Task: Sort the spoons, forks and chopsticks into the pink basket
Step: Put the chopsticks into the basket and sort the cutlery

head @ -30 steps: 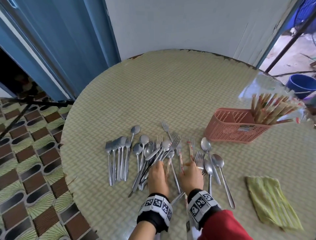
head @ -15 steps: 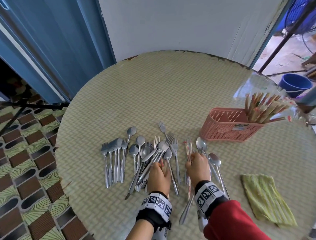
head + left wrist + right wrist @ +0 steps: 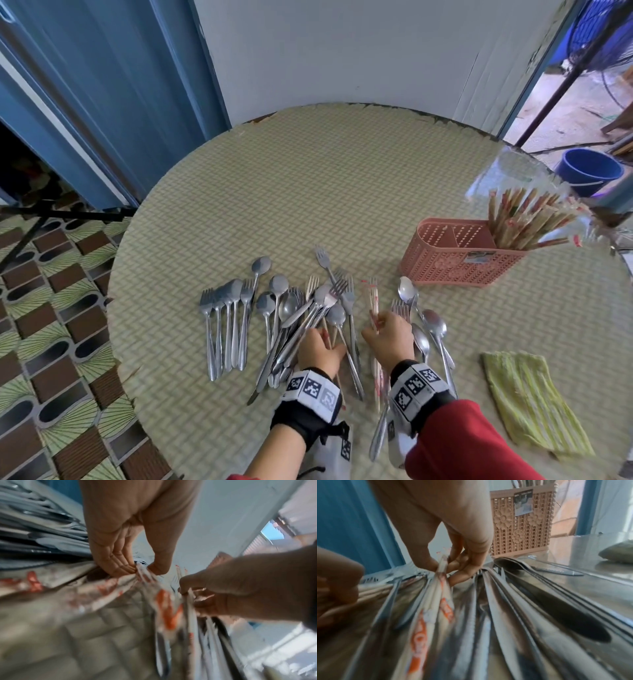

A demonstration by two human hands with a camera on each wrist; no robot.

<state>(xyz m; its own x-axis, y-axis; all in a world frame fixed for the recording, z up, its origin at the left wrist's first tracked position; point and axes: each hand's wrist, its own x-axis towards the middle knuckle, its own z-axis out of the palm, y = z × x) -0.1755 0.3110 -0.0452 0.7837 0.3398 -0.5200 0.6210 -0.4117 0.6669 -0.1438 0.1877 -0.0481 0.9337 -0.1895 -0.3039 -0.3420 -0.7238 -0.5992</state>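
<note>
The right hand [image 3: 453, 536] is pinching wrapped chopsticks [image 3: 436, 599]. The left hand [image 3: 130, 534] is pinching another wrapper [image 3: 147, 574] (its print is blurring).

A round surface [image 3: 342, 192] with a pale woven-pattern cover stands against a white wall [image 3: 342, 51]. Blue folding doors [image 3: 102, 85] fill the far left. The floor [image 3: 41, 325] on the left has brown and green patterned tiles. Far right, daylight falls on a blue bucket [image 3: 587, 169] outside.
</note>
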